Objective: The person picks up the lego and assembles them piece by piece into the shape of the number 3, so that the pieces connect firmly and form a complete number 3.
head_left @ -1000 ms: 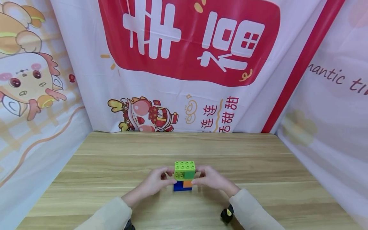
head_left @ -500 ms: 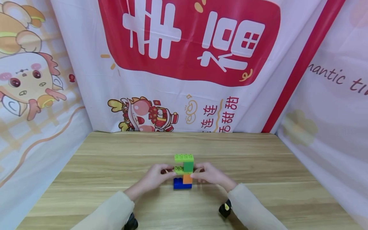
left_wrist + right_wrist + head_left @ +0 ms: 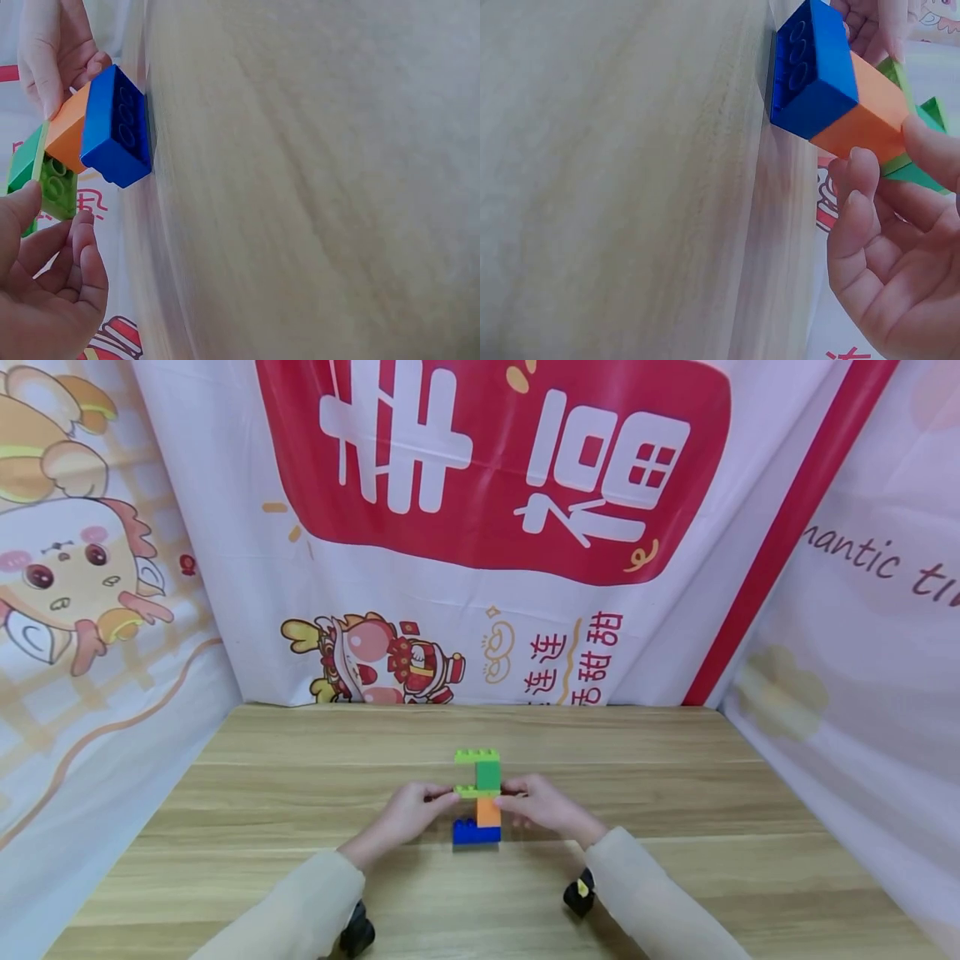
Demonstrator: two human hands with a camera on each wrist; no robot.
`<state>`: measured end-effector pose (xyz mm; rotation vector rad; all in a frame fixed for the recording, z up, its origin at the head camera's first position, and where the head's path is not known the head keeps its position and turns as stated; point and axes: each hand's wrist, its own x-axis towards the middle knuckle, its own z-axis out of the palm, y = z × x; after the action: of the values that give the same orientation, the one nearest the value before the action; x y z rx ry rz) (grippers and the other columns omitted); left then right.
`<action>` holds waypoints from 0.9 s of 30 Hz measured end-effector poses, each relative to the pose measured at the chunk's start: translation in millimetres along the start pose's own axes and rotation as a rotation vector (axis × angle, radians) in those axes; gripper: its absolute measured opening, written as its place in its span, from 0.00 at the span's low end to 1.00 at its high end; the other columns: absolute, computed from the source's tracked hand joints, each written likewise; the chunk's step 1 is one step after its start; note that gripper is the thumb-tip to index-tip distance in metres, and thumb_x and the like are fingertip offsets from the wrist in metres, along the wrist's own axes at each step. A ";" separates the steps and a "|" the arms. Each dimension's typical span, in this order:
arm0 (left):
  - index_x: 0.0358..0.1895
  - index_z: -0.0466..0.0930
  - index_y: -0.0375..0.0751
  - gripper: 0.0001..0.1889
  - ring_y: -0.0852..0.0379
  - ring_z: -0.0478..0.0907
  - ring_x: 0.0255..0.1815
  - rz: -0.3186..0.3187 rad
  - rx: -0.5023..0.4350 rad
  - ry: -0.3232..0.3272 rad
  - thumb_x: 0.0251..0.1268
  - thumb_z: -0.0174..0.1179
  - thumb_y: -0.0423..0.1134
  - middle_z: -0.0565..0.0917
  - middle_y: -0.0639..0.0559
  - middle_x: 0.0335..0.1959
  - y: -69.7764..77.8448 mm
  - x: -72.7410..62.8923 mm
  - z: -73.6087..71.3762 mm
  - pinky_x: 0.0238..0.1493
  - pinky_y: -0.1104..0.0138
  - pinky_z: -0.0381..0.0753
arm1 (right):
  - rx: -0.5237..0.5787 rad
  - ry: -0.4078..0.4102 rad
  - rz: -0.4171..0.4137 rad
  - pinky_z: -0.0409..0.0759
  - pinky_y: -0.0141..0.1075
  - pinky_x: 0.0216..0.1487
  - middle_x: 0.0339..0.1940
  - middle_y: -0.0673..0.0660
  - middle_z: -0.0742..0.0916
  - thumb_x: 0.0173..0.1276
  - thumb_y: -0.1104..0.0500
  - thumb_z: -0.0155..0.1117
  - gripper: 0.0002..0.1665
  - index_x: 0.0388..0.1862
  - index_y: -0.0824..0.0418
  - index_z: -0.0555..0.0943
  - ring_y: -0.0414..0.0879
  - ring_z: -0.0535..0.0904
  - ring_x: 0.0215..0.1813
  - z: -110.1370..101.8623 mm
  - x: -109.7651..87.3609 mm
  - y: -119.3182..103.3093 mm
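A tower of toy building bricks is held between both hands over the table. Lowest is a blue brick (image 3: 477, 833), its hollow underside facing both wrist cameras. An orange brick (image 3: 488, 811) stands on its right half. Above that come a lime-green plate (image 3: 467, 792), a green brick (image 3: 487, 775) and another lime-green plate (image 3: 477, 756) on top. My left hand (image 3: 408, 815) pinches the free left end of the lower plate. My right hand (image 3: 546, 808) grips the right side where orange brick and lower plate meet, thumb (image 3: 930, 150) against that side.
Under the hands lies a wood-grain table (image 3: 480, 902). A printed cloth (image 3: 487, 527) in white and red hangs at its back edge, with more cloth (image 3: 847, 635) along both sides. Black devices (image 3: 579, 893) hang below the sleeves.
The top of the tower has tipped away from me, so its front shows more and the top studs less. Both hands have moved slightly forward with it, keeping their hold.
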<state>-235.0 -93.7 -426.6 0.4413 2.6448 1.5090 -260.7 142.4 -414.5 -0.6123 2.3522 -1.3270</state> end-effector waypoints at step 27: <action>0.29 0.82 0.34 0.18 0.58 0.72 0.21 -0.239 -0.032 -0.019 0.68 0.53 0.45 0.79 0.50 0.22 -10.5 25.7 6.7 0.24 0.68 0.72 | -0.007 0.026 0.143 0.73 0.33 0.21 0.23 0.60 0.80 0.70 0.55 0.53 0.15 0.36 0.65 0.81 0.43 0.72 0.20 3.8 25.3 6.4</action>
<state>-260.5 -86.1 -436.8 0.1295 2.5467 1.4623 -281.2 129.2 -424.5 -0.4219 2.3736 -1.2712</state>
